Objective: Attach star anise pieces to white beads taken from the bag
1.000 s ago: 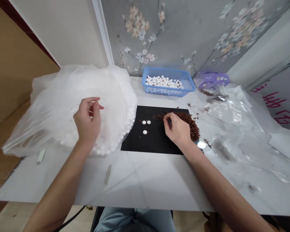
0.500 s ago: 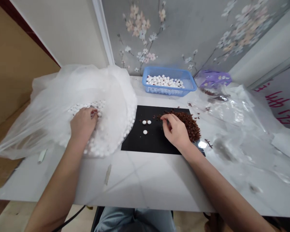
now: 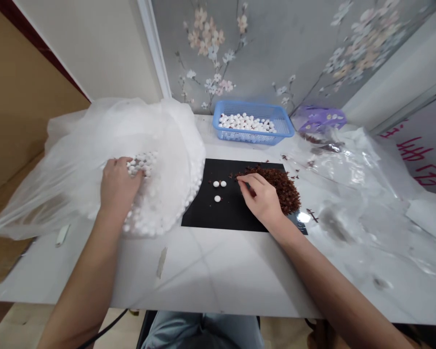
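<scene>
On the left, a big sheer bag [image 3: 76,126] full of white balls [image 3: 141,164], loose in the opening and bunched along the right side. At the back, a blue basket [image 3: 276,139], partly filled with more balls and dark flecks; to its right, a purple packet [image 3: 321,118] and crumpled clear plastic [image 3: 356,160]. On the black mat [image 3: 203,213], small spiky reddish-brown pieces [image 3: 285,189] in a thick heap at the right, with strays around; left of the heap, three smooth, round balls, two side by side and one in front. Left hand [image 3: 118,184] at the bag's opening, thumb and forefinger spread over the balls. Right hand [image 3: 263,198] at the heap's left edge, fingers bent, thumb and forefinger tips close together; cannot tell any pinched piece from the scatter below. Bag just beside the mat's left edge. Between mat and front edge, a broad strip of white surface [image 3: 210,271] with a pale mark [image 3: 162,263] on it.
</scene>
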Motion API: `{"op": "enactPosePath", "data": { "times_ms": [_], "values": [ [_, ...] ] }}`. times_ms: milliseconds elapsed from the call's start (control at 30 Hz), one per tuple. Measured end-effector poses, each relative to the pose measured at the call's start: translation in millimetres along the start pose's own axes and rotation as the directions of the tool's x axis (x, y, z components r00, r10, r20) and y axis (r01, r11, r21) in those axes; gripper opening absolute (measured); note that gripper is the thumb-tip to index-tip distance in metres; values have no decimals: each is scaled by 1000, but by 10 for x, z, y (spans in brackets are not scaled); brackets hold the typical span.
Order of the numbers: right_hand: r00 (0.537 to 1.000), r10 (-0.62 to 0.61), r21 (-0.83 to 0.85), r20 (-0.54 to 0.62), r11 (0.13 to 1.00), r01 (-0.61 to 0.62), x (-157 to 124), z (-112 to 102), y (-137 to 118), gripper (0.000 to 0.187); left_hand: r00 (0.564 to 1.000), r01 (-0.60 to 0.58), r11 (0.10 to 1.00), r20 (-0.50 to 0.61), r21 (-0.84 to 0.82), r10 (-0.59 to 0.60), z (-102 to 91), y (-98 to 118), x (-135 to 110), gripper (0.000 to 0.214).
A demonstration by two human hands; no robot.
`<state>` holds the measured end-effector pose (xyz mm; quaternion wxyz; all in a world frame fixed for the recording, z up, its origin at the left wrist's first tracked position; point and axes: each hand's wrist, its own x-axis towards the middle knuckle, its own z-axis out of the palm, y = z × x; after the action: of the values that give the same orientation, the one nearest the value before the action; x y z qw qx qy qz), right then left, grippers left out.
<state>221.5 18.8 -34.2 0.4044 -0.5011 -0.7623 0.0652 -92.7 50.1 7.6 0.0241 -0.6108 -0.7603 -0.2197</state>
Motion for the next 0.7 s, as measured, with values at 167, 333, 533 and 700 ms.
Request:
{"op": "enactPosePath", "data": {
  "times_ms": [167, 333, 533, 700],
  "values": [
    [1000, -31, -9, 0, 999, 31, 0, -12, -37, 14, 969, 215, 960, 84, 178, -232, -24, 30, 8, 31],
    [999, -31, -47, 10, 998, 31, -18, 14, -39, 10, 987, 136, 984, 65, 117, -144, -16, 60, 17, 21],
    [999, -8, 32, -42, 999, 9, -49, 49, -99, 10, 903, -351, 887, -360, -300, 235, -61, 390, -209, 20],
    [995, 34, 147, -90, 989, -21, -74, 66, -210, 4, 948, -244, 583, -66, -775, 310, 19, 880, -724, 17]
  ]
}}
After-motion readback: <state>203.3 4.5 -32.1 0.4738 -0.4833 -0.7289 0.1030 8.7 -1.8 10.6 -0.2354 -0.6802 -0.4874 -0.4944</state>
